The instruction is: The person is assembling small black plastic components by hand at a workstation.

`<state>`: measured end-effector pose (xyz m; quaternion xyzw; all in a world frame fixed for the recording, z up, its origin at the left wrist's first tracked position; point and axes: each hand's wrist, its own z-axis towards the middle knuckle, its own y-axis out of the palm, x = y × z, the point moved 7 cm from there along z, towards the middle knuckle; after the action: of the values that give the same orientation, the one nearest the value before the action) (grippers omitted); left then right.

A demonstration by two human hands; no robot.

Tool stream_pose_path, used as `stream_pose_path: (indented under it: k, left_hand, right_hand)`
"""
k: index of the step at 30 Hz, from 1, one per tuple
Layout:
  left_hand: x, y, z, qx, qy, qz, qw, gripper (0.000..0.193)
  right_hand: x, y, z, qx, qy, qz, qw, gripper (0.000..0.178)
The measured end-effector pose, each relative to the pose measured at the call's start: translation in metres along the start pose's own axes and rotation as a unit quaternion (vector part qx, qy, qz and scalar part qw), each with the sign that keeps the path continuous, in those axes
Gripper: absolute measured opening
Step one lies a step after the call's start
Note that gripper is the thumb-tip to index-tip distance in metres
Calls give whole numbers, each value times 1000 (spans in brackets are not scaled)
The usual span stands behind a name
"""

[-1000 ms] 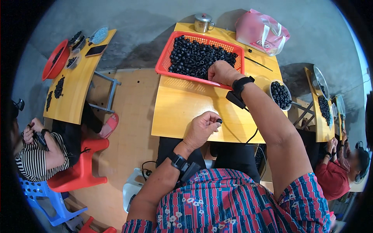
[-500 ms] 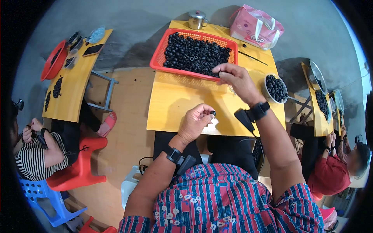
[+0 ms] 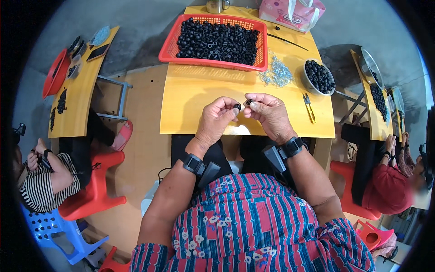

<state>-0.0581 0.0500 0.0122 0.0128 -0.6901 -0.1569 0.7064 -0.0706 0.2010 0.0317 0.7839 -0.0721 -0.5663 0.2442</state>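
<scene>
Between the fingertips of my left hand [image 3: 218,119] is a small round black part [image 3: 237,106], pinched by thumb and forefinger. My right hand [image 3: 270,115], close beside it, grips a second small black part [image 3: 249,102] the same way. Both hands are above the near edge of the yellow table [image 3: 195,104], with a narrow gap between the two pieces. Beyond them stands a red plastic basket [image 3: 213,65] holding many similar black parts [image 3: 217,43]. A bowl [image 3: 312,86] at the right holds more black, ring-like pieces [image 3: 319,76].
Small clear bits [image 3: 277,74] lie heaped beside the basket. Yellow-handled snips [image 3: 309,109] rest near the right edge. A thin black rod [image 3: 287,42], a metal mug [image 3: 217,5] and a pink bag [image 3: 292,13] are farther back. People sit at tables on both sides.
My right hand has come back from the basket to beside my left hand, now with a black part in its fingers. The view has shifted, uncovering the clear bits and the snips.
</scene>
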Motion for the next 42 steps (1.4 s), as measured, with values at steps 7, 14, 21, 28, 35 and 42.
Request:
stream_pose_path:
  k: [7,14,21,28,35,42]
  left_hand:
    - [-4,-1,1,1,-7,-9,1000,13]
    - [-8,-4,1,-8,-20,-27,999,16]
    - [-7,-2,1,-18,-15,-41,999,16]
    - [-9,-3,1,-24,-20,-43,999,15]
    - [-5,-1,0,-27,-16,-38,999,13]
    - [-5,0,0,-22,-18,-28,999,11]
  right_hand:
    - [-1,-5,0,22,-24,-65,997,24]
    - [-10,6,-2,7,-63,-153,986,22]
    - [-8,6,0,-8,-81,-194,978,22]
    - [-7,8,1,-18,-83,-192,978,21]
    - [-11,10,1,-29,-96,-215,971,20]
    - [-13,12,0,-35,-106,-234,966,20]
